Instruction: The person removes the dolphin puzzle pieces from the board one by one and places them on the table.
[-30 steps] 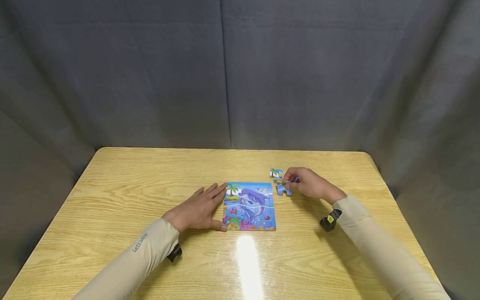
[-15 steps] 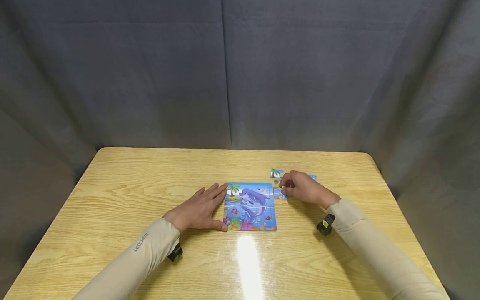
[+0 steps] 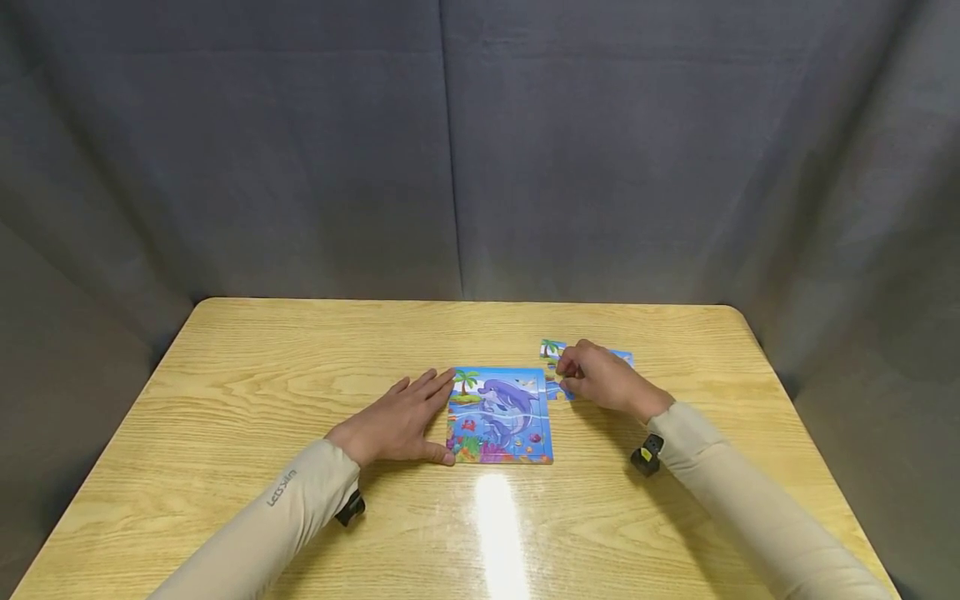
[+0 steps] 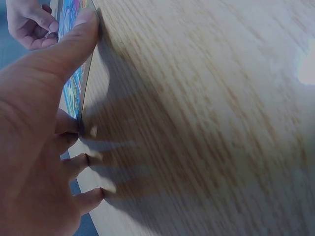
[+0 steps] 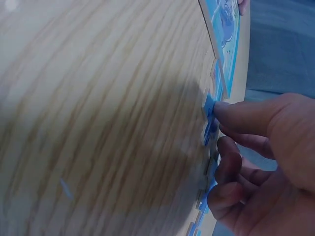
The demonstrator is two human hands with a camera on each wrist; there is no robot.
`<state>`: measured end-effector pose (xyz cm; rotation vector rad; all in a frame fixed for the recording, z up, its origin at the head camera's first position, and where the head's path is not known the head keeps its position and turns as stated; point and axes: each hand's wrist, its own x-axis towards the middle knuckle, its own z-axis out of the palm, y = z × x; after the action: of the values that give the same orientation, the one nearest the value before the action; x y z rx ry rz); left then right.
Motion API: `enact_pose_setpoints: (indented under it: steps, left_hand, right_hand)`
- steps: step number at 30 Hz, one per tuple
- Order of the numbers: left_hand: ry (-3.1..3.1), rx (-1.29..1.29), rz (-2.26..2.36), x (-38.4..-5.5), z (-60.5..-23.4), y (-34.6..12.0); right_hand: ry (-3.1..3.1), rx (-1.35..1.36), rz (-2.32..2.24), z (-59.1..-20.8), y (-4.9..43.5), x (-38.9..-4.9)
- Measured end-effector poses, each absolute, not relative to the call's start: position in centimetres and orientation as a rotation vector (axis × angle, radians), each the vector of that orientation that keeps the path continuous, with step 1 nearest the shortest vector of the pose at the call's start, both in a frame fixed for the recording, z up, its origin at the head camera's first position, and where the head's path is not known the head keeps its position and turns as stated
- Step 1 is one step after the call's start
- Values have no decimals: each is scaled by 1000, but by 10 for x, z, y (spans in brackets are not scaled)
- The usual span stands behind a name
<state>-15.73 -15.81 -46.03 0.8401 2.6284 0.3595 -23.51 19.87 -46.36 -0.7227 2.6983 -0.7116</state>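
A square dolphin jigsaw puzzle [image 3: 501,417] lies flat on the table, its picture framed by a printed border. Along its left edge rests my left hand [image 3: 397,419], fingers spread and thumb at the lower left corner; the left wrist view shows the thumb [image 4: 81,37] touching the board's rim. My right hand [image 3: 609,379] is just off the board's upper right corner, pinching a blue jigsaw piece [image 5: 208,105] close to the tabletop. Beside it lies a palm-tree piece [image 3: 552,347]. More loose pieces [image 3: 622,356] are partly hidden behind the right hand.
The wooden table [image 3: 300,342] extends around the puzzle, with a bright light reflection [image 3: 498,525] near the front. Grey curtains [image 3: 337,167] hang behind and at both sides of it. Each wrist wears a small black camera [image 3: 647,456].
My right hand has moved left with the blue jigsaw piece, toward the puzzle's right edge, uncovering loose pieces on its far side. The left hand has stayed in place.
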Motion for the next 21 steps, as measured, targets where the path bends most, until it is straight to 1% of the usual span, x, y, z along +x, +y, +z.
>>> enact_pose_setpoints:
  steps: [8,13,21]
  left_hand:
    - [2638,865,354,-157,-460,-158]
    - [2645,874,340,-157,-460,-158]
    - [2638,863,342,-157,-460,-157]
  right_hand:
    - [2730,-752,-705,-458,190,-232]
    - [2665,-810,-730,-453,175,-231]
    - [2612,-933,-696,-457,149,-223]
